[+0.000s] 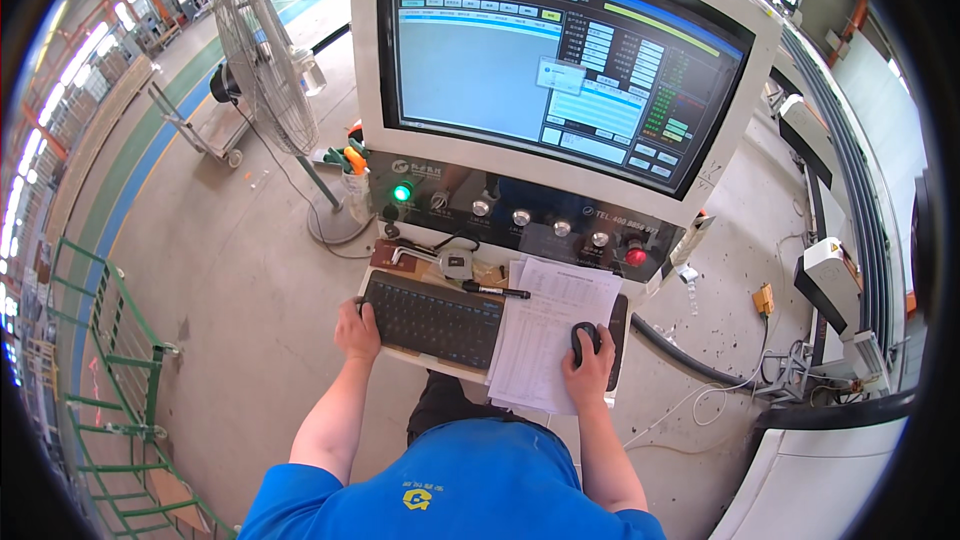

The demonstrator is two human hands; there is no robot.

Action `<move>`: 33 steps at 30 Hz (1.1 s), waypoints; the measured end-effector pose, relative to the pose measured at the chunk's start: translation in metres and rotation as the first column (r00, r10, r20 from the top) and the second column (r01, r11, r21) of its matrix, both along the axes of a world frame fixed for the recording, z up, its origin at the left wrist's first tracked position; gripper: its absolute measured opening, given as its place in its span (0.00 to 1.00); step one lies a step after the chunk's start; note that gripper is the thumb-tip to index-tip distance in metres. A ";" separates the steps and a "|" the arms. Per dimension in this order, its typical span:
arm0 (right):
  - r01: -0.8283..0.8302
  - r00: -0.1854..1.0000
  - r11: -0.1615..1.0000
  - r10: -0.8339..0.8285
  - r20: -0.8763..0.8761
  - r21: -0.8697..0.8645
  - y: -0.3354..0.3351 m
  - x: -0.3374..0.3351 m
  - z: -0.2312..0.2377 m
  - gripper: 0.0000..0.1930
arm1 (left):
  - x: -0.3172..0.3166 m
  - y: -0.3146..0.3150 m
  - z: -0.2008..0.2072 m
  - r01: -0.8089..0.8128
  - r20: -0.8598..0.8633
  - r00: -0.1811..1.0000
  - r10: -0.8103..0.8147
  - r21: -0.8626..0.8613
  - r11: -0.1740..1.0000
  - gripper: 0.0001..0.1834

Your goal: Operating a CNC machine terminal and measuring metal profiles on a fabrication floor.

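Observation:
My left hand (357,331) is closed at the left edge of the keyboard shelf (420,355), its thumb beside the black keyboard (432,318). Whether it also grips the keyboard itself is hidden. Over a black computer mouse (586,340) curls my right hand (590,365), holding it on top of a stack of printed sheets (535,345). A black marker (497,290) lies across the keyboard's back corner and the paper. Above stands a large monitor (470,70), lit, with a small dialog window open near its middle.
Below the monitor, a control panel (460,215) carries a lit green button, a red one and several knobs. Hex keys (415,255) lie behind the keyboard. A floor fan (260,60) and green metal racks (115,390) stand at left; machine rails (840,180) run along the right.

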State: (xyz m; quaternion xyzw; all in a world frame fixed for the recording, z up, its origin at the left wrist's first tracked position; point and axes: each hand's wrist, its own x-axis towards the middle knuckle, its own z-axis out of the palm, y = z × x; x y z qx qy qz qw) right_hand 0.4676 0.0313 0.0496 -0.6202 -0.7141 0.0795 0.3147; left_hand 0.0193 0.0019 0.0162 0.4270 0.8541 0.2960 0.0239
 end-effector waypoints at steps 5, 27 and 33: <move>-0.002 1.000 1.000 0.002 0.002 0.026 0.001 0.001 -0.003 0.24 | 0.001 0.000 0.003 -0.008 0.030 1.000 0.010 -0.061 0.998 0.24; 0.006 1.000 0.998 -0.006 0.009 0.055 0.001 0.000 -0.005 0.24 | -0.003 0.000 -0.005 -0.005 0.001 1.000 0.005 0.005 1.000 0.19; -0.001 1.000 0.999 0.000 0.028 0.050 0.003 0.002 -0.007 0.24 | -0.003 0.000 -0.003 -0.007 0.002 1.000 0.007 0.016 1.000 0.19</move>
